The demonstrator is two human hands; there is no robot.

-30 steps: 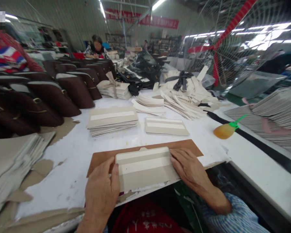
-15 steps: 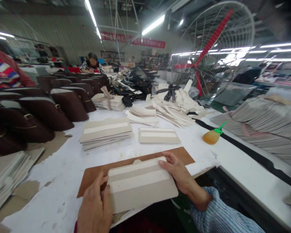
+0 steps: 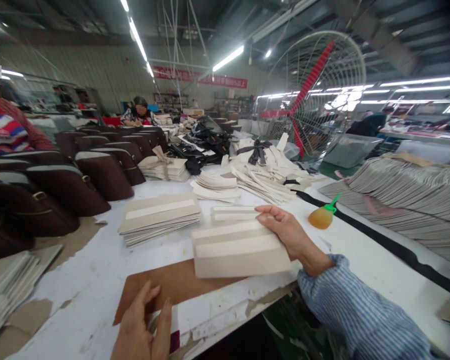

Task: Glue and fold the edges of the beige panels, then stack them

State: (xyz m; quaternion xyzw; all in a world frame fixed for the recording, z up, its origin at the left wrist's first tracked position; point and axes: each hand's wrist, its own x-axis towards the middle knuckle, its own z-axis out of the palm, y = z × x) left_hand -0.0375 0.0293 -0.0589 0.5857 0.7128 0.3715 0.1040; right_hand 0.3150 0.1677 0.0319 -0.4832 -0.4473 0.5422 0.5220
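Right hand (image 3: pixel 285 230) lifted card panel (image 3: pixel 240 250) off brown board (image 3: pixel 165 285), gripping edge; left hand (image 3: pixel 142 330) apparently empty, fingers loose

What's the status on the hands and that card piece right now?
Right hand holds card piece above brown board. Left hand open, empty. Small stack just beyond.

two hands (image 3: pixel 288 232) (image 3: pixel 142 325), one brown board (image 3: pixel 165 287), one orange glue bottle (image 3: pixel 321 217), one big fan (image 3: pixel 315 95).
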